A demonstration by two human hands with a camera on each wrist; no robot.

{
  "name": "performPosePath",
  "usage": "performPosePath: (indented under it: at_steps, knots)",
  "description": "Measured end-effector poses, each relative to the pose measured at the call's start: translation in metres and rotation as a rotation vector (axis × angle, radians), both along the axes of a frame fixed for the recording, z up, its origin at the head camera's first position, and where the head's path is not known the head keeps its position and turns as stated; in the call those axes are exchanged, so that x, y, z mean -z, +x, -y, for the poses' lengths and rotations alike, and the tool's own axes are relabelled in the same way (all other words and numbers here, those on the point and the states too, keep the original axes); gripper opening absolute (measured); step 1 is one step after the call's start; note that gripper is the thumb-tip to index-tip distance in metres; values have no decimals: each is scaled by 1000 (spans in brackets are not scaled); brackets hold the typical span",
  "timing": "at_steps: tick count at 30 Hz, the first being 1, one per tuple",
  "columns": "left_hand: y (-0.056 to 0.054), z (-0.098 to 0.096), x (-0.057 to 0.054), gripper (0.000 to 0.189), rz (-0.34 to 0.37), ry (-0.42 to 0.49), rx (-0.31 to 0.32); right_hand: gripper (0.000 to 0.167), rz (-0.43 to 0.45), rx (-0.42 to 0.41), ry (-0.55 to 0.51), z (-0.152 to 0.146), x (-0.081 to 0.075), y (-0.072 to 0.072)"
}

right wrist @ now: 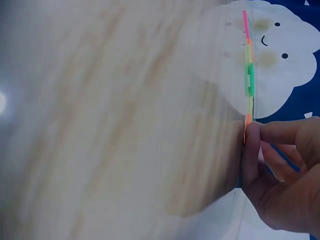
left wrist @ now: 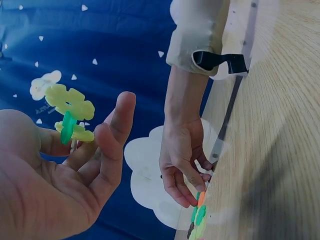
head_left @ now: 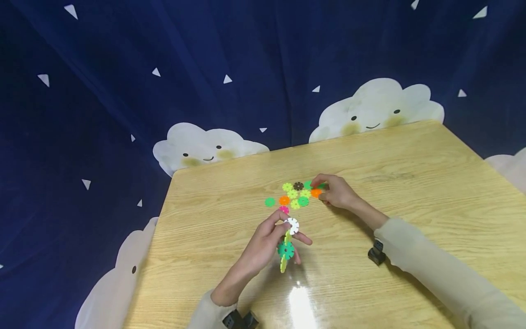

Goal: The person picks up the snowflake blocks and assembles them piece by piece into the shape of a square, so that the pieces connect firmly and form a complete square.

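My left hand [head_left: 261,243] holds a small chain of notched plastic discs above the table, thumb and index finger pinching its upper end. A white disc [head_left: 293,225] tops the chain; below it come a yellow disc [head_left: 287,236], a green disc [head_left: 286,250] and another yellow disc [head_left: 283,264]. The other left fingers stretch out loosely. My right hand [head_left: 340,193] is down at the right side of the loose discs, thumb and index spread apart. Its fingertips are right at an orange disc [head_left: 316,193] and a green disc [head_left: 308,184]; another green disc lies partly hidden under the hand.
Loose discs lie flat on the wooden table [head_left: 197,228], among them a brown disc [head_left: 298,186], a pink disc [head_left: 284,209], an orange disc [head_left: 284,200] and several yellow and green ones. A dark blue curtain [head_left: 246,41] with clouds hangs behind the far edge.
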State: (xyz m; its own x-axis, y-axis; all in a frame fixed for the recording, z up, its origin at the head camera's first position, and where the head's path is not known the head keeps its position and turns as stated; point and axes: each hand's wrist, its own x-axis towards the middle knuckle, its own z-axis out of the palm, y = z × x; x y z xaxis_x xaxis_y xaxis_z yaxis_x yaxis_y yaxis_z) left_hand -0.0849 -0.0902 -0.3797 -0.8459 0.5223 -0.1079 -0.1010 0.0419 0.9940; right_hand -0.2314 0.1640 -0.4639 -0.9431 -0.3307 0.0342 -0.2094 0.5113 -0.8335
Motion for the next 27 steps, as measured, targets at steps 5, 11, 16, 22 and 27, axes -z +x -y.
performPosePath:
  at_steps: [5, 11, 16, 22, 27]
  knots:
    - [0, -1, 0, 20, -12, 6, 3, 38, -109, -19, 133, 4, -2, 0]
    - [0, -3, 0, 21, -21, 18, 3, 35, -151, 2, 225, 7, -3, 1]
    - [-1, -4, -1, 21, -21, 23, 2, 37, -147, -8, 245, 6, -7, 2]
    - [-1, -6, -2, 22, -32, 42, 10, 42, -135, -64, 252, 5, -13, 3]
    - [2, -6, 0, 24, -27, 52, 2, 44, -122, -85, 259, 5, -13, 9]
